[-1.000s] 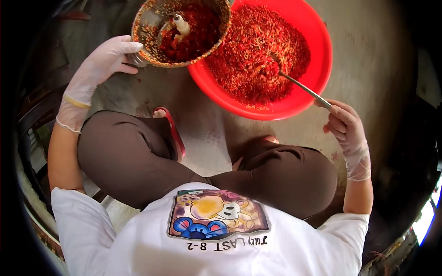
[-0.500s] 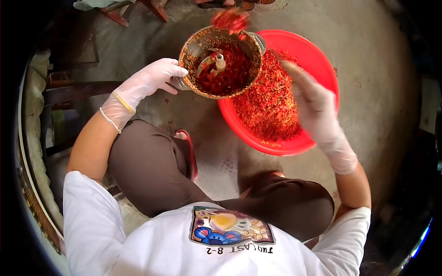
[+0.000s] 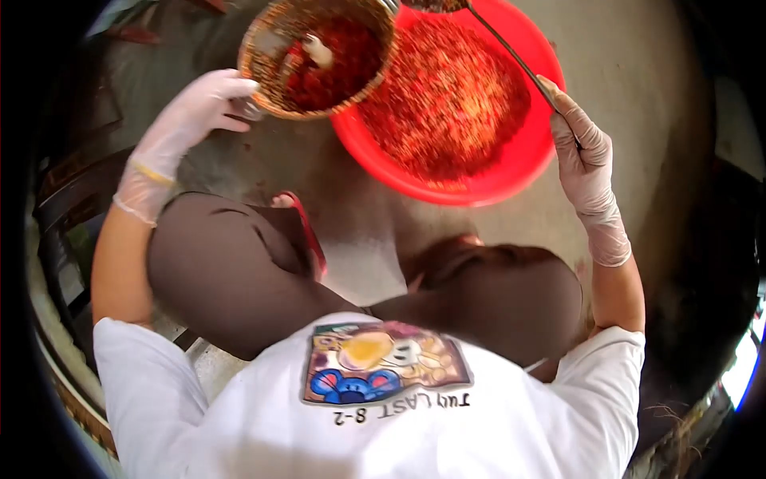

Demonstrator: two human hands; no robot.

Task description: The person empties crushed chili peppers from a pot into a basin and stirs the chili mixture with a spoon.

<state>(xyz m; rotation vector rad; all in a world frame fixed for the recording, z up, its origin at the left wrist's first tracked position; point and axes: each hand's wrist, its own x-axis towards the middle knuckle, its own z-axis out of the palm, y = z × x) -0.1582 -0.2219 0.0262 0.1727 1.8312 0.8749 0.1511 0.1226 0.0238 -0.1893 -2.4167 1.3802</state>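
My left hand [image 3: 191,108], in a thin white glove, grips the side handle of a metal blender bowl [image 3: 263,49]. The bowl tilts over the near-left edge of a red plastic basin [image 3: 546,52]. Inside it, dark red chopped chili surrounds a pale blade hub [image 3: 319,51]. My right hand [image 3: 586,148], also gloved, is closed around the end of a long-handled ladle [image 3: 511,49]. The ladle's head is over the far part of the basin, cut off by the top edge of view. Chopped red chili with pale seeds [image 3: 455,96] heaps in the basin.
The basin stands on a grey concrete floor [image 3: 638,88] in front of my knees. A dark wooden chair [image 3: 60,215] is at the left. My foot in a red sandal [image 3: 307,227] rests near the basin. Wooden legs [image 3: 132,34] show at the upper left.
The ladle, earlier blurred with a red load above the bowl's far rim, is now over the basin's far part. My right hand has moved outward. The whole view has shifted, so bowl and basin appear higher and further left.
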